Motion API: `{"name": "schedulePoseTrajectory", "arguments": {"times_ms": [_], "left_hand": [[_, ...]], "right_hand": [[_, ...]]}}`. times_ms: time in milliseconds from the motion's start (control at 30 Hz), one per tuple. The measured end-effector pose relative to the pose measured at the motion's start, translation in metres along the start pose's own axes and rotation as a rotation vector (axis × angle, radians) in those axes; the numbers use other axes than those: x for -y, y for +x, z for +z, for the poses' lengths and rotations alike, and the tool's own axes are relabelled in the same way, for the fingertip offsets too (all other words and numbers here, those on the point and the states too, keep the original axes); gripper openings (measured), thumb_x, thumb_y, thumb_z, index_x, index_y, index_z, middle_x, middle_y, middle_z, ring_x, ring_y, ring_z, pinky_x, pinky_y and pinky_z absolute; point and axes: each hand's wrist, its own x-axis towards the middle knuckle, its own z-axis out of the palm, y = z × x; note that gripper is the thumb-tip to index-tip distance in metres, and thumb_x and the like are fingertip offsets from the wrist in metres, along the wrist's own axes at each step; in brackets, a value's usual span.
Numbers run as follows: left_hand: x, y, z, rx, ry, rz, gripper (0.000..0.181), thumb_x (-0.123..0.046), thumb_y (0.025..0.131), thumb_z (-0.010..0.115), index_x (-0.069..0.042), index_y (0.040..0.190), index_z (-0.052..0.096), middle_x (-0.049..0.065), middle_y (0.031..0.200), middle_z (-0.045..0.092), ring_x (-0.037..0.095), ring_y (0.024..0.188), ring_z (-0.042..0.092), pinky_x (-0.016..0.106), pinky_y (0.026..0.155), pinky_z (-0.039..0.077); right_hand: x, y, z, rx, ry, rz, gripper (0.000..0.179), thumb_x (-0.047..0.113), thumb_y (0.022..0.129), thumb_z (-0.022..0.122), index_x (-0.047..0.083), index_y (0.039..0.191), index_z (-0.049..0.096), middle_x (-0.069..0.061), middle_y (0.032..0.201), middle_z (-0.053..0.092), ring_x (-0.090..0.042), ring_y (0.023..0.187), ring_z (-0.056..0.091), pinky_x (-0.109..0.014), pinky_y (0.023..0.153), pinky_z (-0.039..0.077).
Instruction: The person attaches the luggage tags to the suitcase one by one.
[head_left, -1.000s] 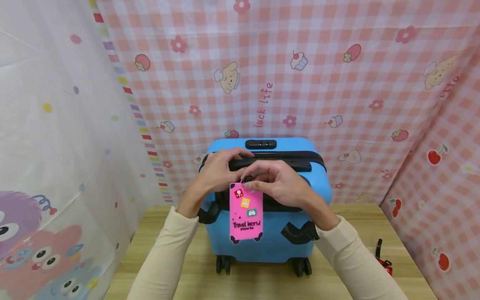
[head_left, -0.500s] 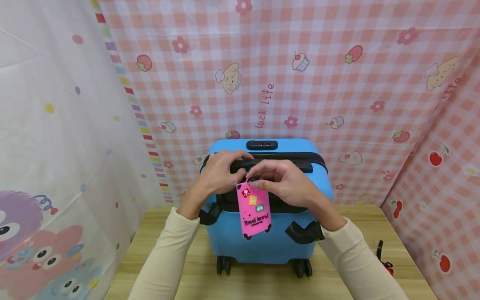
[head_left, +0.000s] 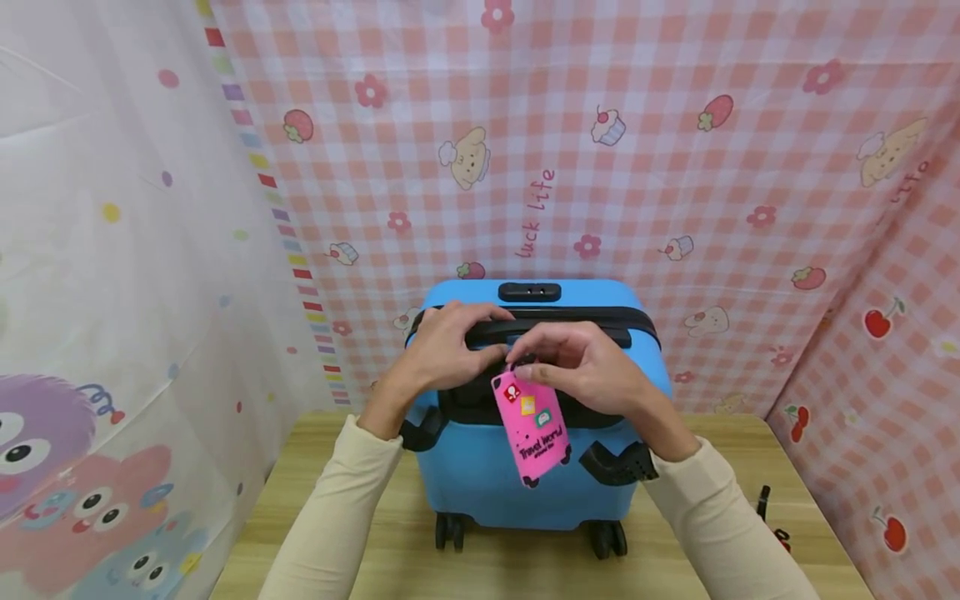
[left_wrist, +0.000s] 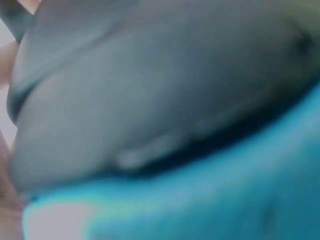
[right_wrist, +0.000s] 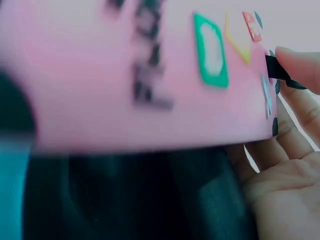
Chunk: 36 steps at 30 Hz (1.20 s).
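A pink luggage tag (head_left: 529,425) printed "Travel World" hangs in front of a blue suitcase (head_left: 517,487). My right hand (head_left: 581,367) pinches the tag's short black strap (right_wrist: 276,68) between thumb and finger, near the tag's upper end. To its left, my left hand (head_left: 453,346) grips the left part of the suitcase's black handle (head_left: 570,327), fingers over the top and thumb in front below it. The left thumb tip is close to the strap. How the strap lies behind the fingers is hidden. The left wrist view shows only blurred black handle parts and blue shell.
The suitcase stands on a wood-patterned table (head_left: 330,492) on black wheels (head_left: 450,531). A small red and black item (head_left: 780,537) lies at the right, partly behind my sleeve. Patterned cloth (head_left: 525,150) hangs close behind and at both sides.
My right hand has moved slightly right with the luggage tag, which has swung from upright to tilted, its lower end to the right. My left hand keeps its place on the handle.
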Motion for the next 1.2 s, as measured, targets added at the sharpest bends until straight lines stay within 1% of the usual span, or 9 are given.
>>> {"name": "schedulePoseTrajectory", "arguments": {"times_ms": [100, 233, 400, 467, 567, 733, 967, 1067, 1200], "left_hand": [[0.0, 0.0, -0.001, 0.007, -0.01, -0.002, 0.039, -0.035, 0.091, 0.066, -0.021, 0.127, 0.066, 0.002, 0.119, 0.067, 0.024, 0.107, 0.054, 0.05, 0.098, 0.035], [0.001, -0.001, -0.002, 0.011, -0.04, -0.003, 0.037, -0.037, 0.092, 0.066, -0.024, 0.127, 0.066, 0.0, 0.115, 0.067, 0.022, 0.105, 0.053, 0.048, 0.099, 0.035], [0.003, 0.0, -0.003, 0.004, -0.069, 0.041, 0.036, -0.036, 0.09, 0.068, -0.023, 0.124, 0.068, -0.004, 0.096, 0.069, 0.014, 0.091, 0.057, 0.039, 0.086, 0.043], [0.003, 0.001, -0.004, 0.007, -0.085, 0.047, 0.036, -0.037, 0.09, 0.069, -0.022, 0.123, 0.068, -0.006, 0.093, 0.07, 0.012, 0.089, 0.058, 0.038, 0.083, 0.044], [0.004, 0.0, -0.006, 0.015, -0.113, 0.033, 0.038, -0.039, 0.088, 0.071, -0.023, 0.122, 0.067, -0.007, 0.095, 0.07, 0.012, 0.093, 0.057, 0.037, 0.085, 0.045], [0.007, 0.0, -0.007, 0.026, -0.164, 0.019, 0.039, -0.037, 0.088, 0.072, -0.023, 0.123, 0.067, -0.006, 0.102, 0.07, 0.013, 0.101, 0.058, 0.04, 0.09, 0.046], [0.007, -0.001, -0.008, 0.06, -0.198, 0.008, 0.043, -0.034, 0.086, 0.075, -0.023, 0.126, 0.065, -0.004, 0.106, 0.068, 0.014, 0.105, 0.055, 0.042, 0.093, 0.045], [0.006, -0.001, -0.008, 0.062, -0.193, -0.009, 0.042, -0.034, 0.086, 0.075, -0.023, 0.125, 0.065, -0.005, 0.105, 0.068, 0.014, 0.104, 0.056, 0.042, 0.092, 0.045], [0.004, 0.0, -0.007, 0.041, -0.171, -0.031, 0.036, -0.032, 0.089, 0.072, -0.022, 0.123, 0.066, -0.005, 0.101, 0.07, 0.014, 0.1, 0.059, 0.043, 0.093, 0.046]], "right_hand": [[-0.001, -0.001, 0.0, -0.01, -0.003, -0.038, 0.015, -0.003, 0.095, 0.058, -0.005, 0.109, 0.064, -0.013, 0.095, 0.066, -0.017, 0.075, 0.062, -0.029, 0.066, 0.054], [-0.001, -0.002, 0.0, -0.03, -0.027, -0.084, 0.014, -0.003, 0.096, 0.057, -0.007, 0.108, 0.064, -0.012, 0.094, 0.065, -0.017, 0.067, 0.057, -0.029, 0.059, 0.051], [0.0, -0.004, -0.001, -0.021, -0.037, -0.113, 0.014, -0.006, 0.095, 0.056, -0.006, 0.105, 0.066, -0.011, 0.098, 0.065, -0.017, 0.07, 0.058, -0.029, 0.059, 0.052], [0.001, -0.005, -0.001, -0.022, -0.035, -0.117, 0.015, -0.007, 0.095, 0.055, -0.004, 0.104, 0.067, -0.01, 0.098, 0.065, -0.017, 0.071, 0.058, -0.028, 0.058, 0.052], [0.004, -0.006, -0.002, -0.016, -0.026, -0.135, 0.014, -0.006, 0.095, 0.055, -0.004, 0.103, 0.067, -0.009, 0.099, 0.065, -0.017, 0.07, 0.058, -0.029, 0.056, 0.052], [0.005, -0.007, -0.001, 0.037, 0.008, -0.173, 0.014, -0.004, 0.096, 0.053, -0.004, 0.103, 0.065, -0.011, 0.1, 0.063, -0.017, 0.065, 0.057, -0.031, 0.054, 0.052], [0.006, -0.01, 0.002, 0.065, 0.023, -0.148, 0.014, -0.007, 0.096, 0.051, -0.008, 0.103, 0.063, -0.011, 0.1, 0.063, -0.018, 0.064, 0.058, -0.032, 0.054, 0.053], [0.007, -0.01, 0.002, 0.04, -0.003, -0.12, 0.014, -0.008, 0.095, 0.052, -0.008, 0.103, 0.064, -0.013, 0.1, 0.063, -0.018, 0.064, 0.059, -0.031, 0.054, 0.053], [0.009, -0.008, 0.001, 0.0, -0.057, -0.072, 0.015, -0.007, 0.096, 0.053, -0.004, 0.104, 0.065, -0.011, 0.099, 0.065, -0.018, 0.072, 0.059, -0.03, 0.057, 0.054]]}}
